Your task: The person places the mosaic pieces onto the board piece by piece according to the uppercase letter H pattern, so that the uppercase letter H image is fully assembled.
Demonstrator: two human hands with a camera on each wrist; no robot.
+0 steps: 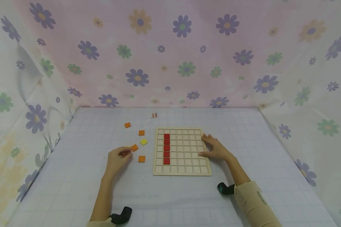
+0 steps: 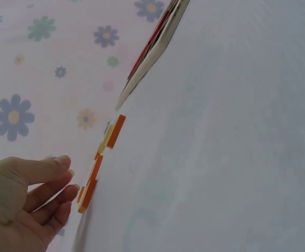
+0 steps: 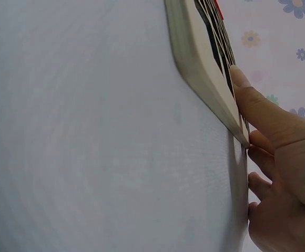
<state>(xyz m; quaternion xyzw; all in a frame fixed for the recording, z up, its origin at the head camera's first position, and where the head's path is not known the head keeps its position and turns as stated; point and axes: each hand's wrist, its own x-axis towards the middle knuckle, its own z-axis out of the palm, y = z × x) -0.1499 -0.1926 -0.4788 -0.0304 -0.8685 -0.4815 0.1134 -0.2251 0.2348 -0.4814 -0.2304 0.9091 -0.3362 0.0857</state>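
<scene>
My left hand [image 1: 117, 159] hovers by the loose tiles left of the board, its thumb and fingertips close to an orange tile [image 1: 134, 147]. In the left wrist view a gap shows between thumb and fingers, with nothing held there. A yellow tile [image 1: 128, 147] peeks out behind these fingers. My right hand [image 1: 216, 149] rests at the right side of the pale wooden grid board [image 1: 182, 173], thumb on its top face, the other fingers spread along the edge. Red tiles [image 1: 166, 148] fill several cells in one column near the board's left side.
More orange tiles [image 1: 141, 159] and a yellow tile [image 1: 143, 142] lie between the left hand and the board. Farther back sits a small patterned card [image 1: 154, 115]. Flowered cloth [image 1: 164, 63] hangs behind the white table [image 1: 170, 201]. Black wrist devices [image 1: 122, 216] sit at both sleeves.
</scene>
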